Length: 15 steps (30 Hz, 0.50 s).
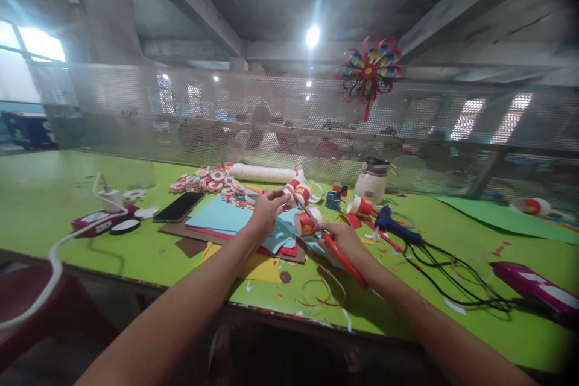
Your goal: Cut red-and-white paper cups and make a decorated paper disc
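Observation:
My left hand [266,208] holds a red and white paper cup piece [296,192] up above the green table [67,193]. My right hand [346,240] grips red-handled scissors [332,241], whose blades point up and left to the cup piece. Under both hands lies a stack of coloured paper sheets [221,217], blue on top, with another red cup [306,223] standing on it.
A black phone [180,207], a charger with a white cable [108,196], cut red-white discs [203,181], a white roll [262,172], a white jar [373,181], a blue glue gun [393,223] with black cord, a pink case [534,286] and a mesh screen [289,114] with a paper pinwheel [370,69].

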Tool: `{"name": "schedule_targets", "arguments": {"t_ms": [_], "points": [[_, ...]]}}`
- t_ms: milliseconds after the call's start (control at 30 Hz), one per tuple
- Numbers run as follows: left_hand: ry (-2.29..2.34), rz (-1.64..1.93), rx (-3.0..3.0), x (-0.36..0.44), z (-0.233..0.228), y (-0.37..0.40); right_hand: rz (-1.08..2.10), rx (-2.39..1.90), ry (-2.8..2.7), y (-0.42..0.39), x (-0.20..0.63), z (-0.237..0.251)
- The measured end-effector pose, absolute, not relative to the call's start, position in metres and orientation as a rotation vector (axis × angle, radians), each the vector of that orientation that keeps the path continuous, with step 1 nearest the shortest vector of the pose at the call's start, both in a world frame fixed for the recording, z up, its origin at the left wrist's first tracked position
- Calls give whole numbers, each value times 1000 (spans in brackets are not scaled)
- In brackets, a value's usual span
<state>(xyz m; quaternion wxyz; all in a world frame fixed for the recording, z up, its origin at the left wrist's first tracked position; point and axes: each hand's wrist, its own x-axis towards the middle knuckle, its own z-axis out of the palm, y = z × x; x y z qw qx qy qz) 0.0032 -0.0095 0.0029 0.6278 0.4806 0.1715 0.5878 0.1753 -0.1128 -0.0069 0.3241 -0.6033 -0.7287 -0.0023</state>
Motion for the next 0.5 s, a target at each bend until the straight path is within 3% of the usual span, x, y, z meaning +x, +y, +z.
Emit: {"name": "schedule_targets", "arguments": {"t_ms": [500], "points": [[374, 1304, 1107, -1, -2, -1, -9, -1654, -1940, -103, 185, -10]]}}
